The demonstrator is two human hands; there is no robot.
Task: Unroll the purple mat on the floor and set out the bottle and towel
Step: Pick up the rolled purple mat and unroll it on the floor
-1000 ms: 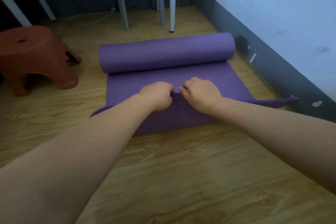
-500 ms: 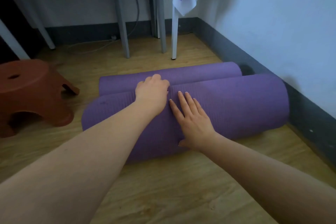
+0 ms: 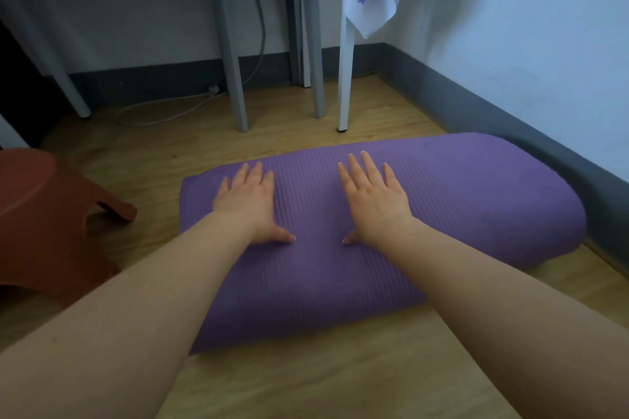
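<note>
Both my hands, left hand [image 3: 246, 202] and right hand [image 3: 376, 199], press flat and spread on the rolled purple mat [image 3: 459, 201] on the floor; pushing forward, it may jam against the bench legs [image 3: 344, 85] or baseboard [image 3: 510, 126].

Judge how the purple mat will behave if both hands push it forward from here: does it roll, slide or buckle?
The purple mat looks rolled into a fat cylinder, so it probably rolls. Its ribbed surface likely grips the flat left hand and right hand without slipping. It appears soft and foamy, so it may flatten slightly under pressure.
</note>
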